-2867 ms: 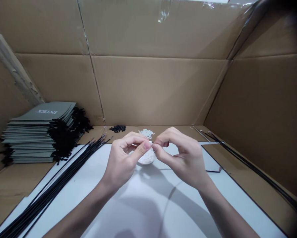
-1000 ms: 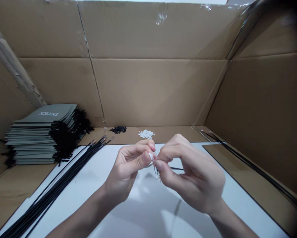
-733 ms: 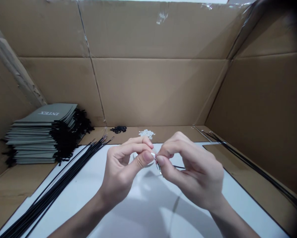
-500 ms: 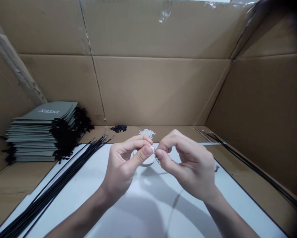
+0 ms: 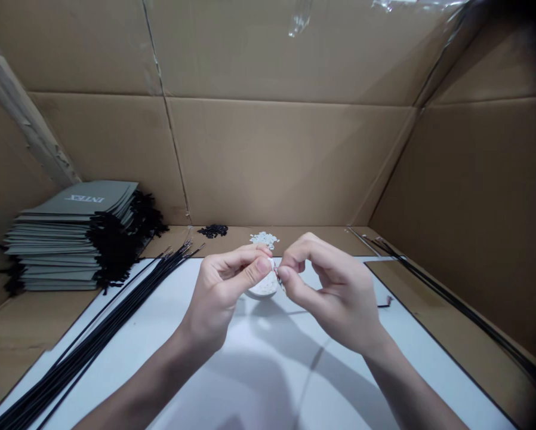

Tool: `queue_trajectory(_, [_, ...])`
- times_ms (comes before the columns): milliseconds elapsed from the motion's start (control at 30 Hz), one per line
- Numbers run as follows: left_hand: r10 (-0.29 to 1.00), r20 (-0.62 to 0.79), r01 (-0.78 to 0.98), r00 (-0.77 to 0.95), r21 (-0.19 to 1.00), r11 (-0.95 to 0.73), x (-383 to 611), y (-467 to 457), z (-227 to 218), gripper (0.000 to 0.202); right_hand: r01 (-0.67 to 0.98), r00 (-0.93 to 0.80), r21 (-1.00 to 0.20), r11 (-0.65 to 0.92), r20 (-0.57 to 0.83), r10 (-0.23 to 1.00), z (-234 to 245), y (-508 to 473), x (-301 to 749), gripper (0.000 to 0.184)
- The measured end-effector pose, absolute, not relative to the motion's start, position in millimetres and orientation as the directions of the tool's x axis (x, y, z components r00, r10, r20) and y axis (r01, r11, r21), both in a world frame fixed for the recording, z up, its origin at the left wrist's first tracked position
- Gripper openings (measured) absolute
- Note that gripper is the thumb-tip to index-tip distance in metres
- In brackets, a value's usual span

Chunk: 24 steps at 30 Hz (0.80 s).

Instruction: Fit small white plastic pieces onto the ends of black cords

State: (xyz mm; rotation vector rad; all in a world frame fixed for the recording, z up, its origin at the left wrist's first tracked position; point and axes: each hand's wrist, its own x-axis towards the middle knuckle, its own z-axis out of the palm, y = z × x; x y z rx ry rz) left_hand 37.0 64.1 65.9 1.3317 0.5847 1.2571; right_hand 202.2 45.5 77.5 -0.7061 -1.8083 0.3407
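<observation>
My left hand pinches a small white connector between thumb and fingers. Close against it, my right hand is closed on thin coloured wires, whose tips meet the connector; whether they sit inside it is too small to tell. Below the fingertips stands a round white dish with small pale pieces in it, partly hidden by my left hand. To the right of my right hand, a short black cable end with reddish wire tips lies on the white board.
A bundle of black cables runs along the left, with more cables at the right. Grey pouches with black cords are stacked at back left. Black pieces and white pieces lie in piles before the cardboard wall.
Both hands have shifted slightly left, still pinched together at the connector and wires. More of the black cable end beside my right hand shows now.
</observation>
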Motion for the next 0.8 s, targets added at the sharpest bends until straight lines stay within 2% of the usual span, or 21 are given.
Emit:
queue_trajectory(167, [0.881, 0.353, -0.323, 0.315, 0.913, -0.25, 36, 66, 67, 0.021, 0.267, -0.215, -0.567, 0.779, 0.753, 0.622, 77, 46, 201, 0.019])
queue_trajectory(367, [0.784, 0.286, -0.256, 0.55, 0.952, -0.168, 22, 75, 78, 0.021, 0.199, -0.164, -0.664, 0.72, 0.702, 0.693, 76, 44, 198, 0.018])
queue_trajectory(467, [0.778, 0.408, -0.23, 0.477, 0.913, -0.338, 13, 78, 83, 0.01, 0.139, -0.171, -0.737, 0.662, 0.64, 0.749, 75, 43, 195, 0.018])
queue_trajectory(533, [0.741, 0.503, -0.2, 0.444, 0.862, -0.465, 10, 78, 85, 0.028, 0.082, -0.167, -0.789, 0.609, 0.592, 0.788, 74, 43, 194, 0.016])
queue_trajectory(600, [0.691, 0.573, -0.156, 0.441, 0.807, -0.569, 10, 77, 85, 0.031, 0.008, -0.175, -0.835, 0.551, 0.541, 0.823, 74, 42, 194, 0.015])
queue_trajectory(700, [0.651, 0.639, -0.122, 0.409, 0.745, -0.656, 13, 76, 85, 0.025, -0.075, -0.208, -0.873, 0.481, 0.485, 0.849, 74, 41, 194, 0.015])
queue_trajectory(800, [0.64, 0.677, -0.163, 0.365, 0.723, -0.672, 16, 76, 83, 0.023, -0.097, -0.228, -0.88, 0.465, 0.474, 0.85, 75, 40, 194, 0.017])
